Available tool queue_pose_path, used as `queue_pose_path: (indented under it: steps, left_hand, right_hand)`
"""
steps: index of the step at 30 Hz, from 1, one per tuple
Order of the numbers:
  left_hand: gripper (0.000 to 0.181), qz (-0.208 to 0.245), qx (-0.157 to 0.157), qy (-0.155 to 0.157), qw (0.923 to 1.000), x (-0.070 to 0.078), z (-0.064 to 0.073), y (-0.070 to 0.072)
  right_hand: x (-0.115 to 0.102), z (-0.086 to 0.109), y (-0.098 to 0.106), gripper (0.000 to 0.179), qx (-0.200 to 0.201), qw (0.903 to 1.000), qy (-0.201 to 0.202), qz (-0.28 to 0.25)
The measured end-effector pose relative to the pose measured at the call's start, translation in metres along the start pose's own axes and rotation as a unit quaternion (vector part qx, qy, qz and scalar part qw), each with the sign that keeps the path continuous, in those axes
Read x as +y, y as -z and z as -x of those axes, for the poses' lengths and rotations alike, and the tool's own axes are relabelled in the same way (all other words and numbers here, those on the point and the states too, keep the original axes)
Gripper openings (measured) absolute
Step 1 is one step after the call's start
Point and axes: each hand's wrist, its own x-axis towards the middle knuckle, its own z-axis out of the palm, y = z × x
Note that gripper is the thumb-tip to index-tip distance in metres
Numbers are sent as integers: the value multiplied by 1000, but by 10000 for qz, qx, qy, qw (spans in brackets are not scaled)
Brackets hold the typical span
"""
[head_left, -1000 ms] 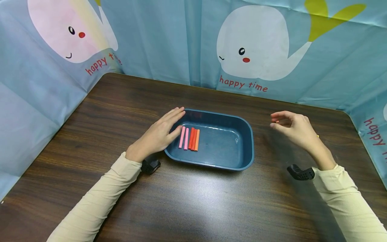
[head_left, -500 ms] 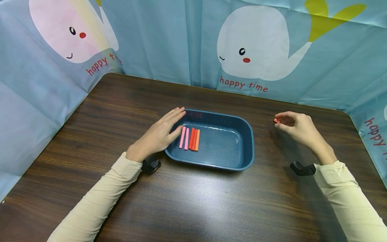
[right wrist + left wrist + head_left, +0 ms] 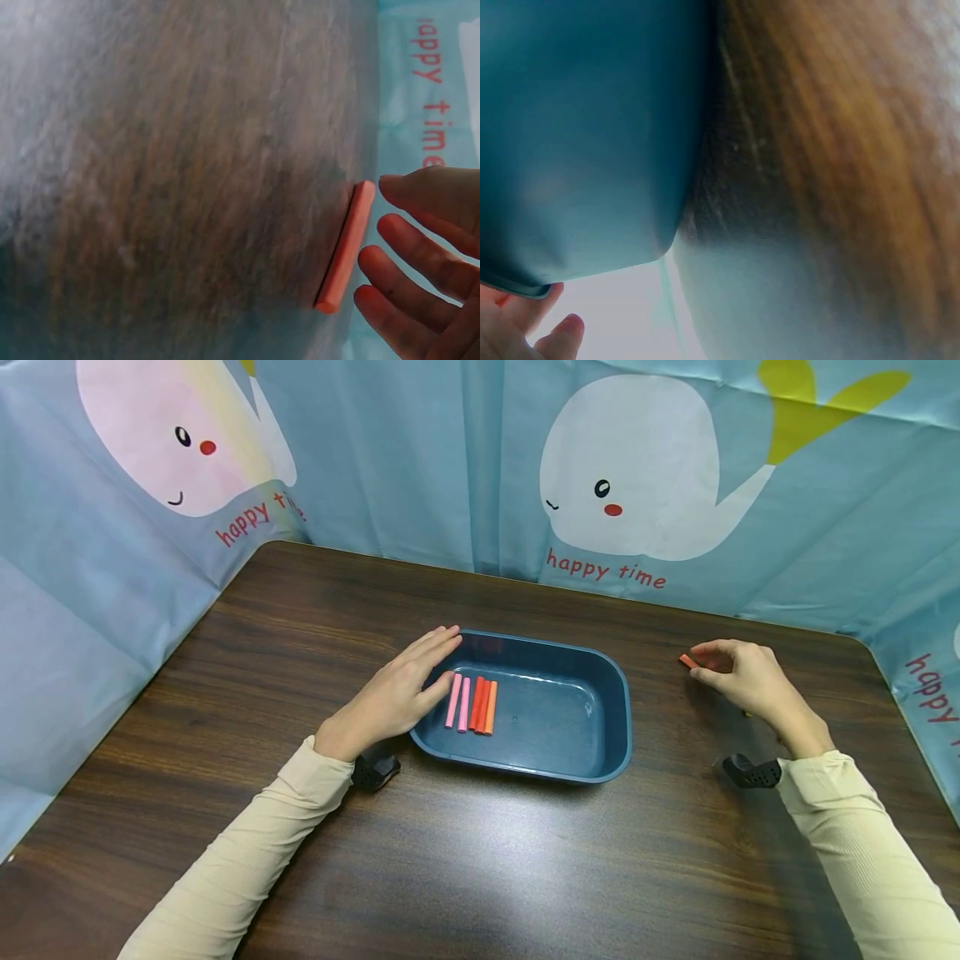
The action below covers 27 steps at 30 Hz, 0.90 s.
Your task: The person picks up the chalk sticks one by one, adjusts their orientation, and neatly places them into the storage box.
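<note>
A dark blue tray (image 3: 558, 727) sits mid-table with a row of pink sticks (image 3: 465, 703), red sticks (image 3: 477, 703) and an orange stick (image 3: 491, 708) at its left end. My left hand (image 3: 390, 697) rests on the tray's left rim, fingers straight and thumb over the edge; the left wrist view shows the tray's outer wall (image 3: 592, 165) and some fingertips. An orange-red chalk-like stick (image 3: 347, 247) lies on the table to the right. My right hand (image 3: 750, 681) is beside it, with spread, slightly bent fingers (image 3: 405, 296) close to the stick.
Something small and yellow (image 3: 747, 714) shows partly from under my right hand. A blue curtain (image 3: 397, 460) printed with whales hangs behind the dark wooden table (image 3: 337, 602). Black wrist bands (image 3: 752, 772) are at both cuffs.
My right hand has shifted slightly right, and more of the orange-red stick shows beyond its fingertips. My left hand and the tray stay in place.
</note>
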Motion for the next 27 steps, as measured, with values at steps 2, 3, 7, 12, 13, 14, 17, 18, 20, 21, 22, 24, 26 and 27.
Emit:
queue_pose_path:
  steps: [2, 3, 7, 12, 13, 14, 17, 18, 20, 21, 22, 24, 26, 27]
  left_hand:
    - [59, -4, 10, 3, 10000, 0, 0, 0]
    - [59, -7, 11, 5, 10000, 0, 0, 0]
    - [58, -11, 7, 13, 10000, 0, 0, 0]
    - [58, -11, -17, 35, 10000, 0, 0, 0]
    - [58, -14, -19, 39, 10000, 0, 0, 0]
    - [58, -19, -24, 40, 10000, 0, 0, 0]
    - [59, -18, -16, 36, 10000, 1, 0, 0]
    - [58, -20, -16, 35, 10000, 1, -1, 0]
    - [58, -30, -19, 28, 10000, 1, 0, 0]
    - [58, -27, -18, 29, 10000, 1, 0, 0]
    - [59, -26, -19, 28, 10000, 1, 0, 0]
    - [59, -28, -14, 27, 10000, 1, 0, 0]
    - [59, -24, -6, 24, 10000, 1, 0, 0]
    - [59, -26, -4, 23, 10000, 1, 0, 0]
  right_hand:
    - [2, -1, -1, 38, -23, 10000, 10, 17]
    - [3, -2, -1, 38, -38, 10000, -4, 41]
    - [6, -4, -2, 38, -152, 9998, -48, 91]
    - [9, -6, -3, 38, -351, 9993, 44, 147]
    - [10, -6, -4, 37, -374, 9992, 77, 152]
    - [10, -6, -4, 37, -390, 9990, 101, 169]
    - [10, -6, -6, 35, -391, 9989, 143, 220]
    - [10, -6, -6, 34, -382, 9988, 144, 251]
    - [9, -7, -7, 33, -379, 9988, 113, 304]
    - [9, -7, -7, 33, -383, 9987, 96, 322]
    - [10, -7, -7, 32, -387, 9986, 81, 343]
    - [9, -7, -7, 32, -409, 9985, 49, 358]
    - [9, -7, -6, 31, -412, 9984, 36, 379]
    - [8, -7, -6, 31, -409, 9984, 36, 386]
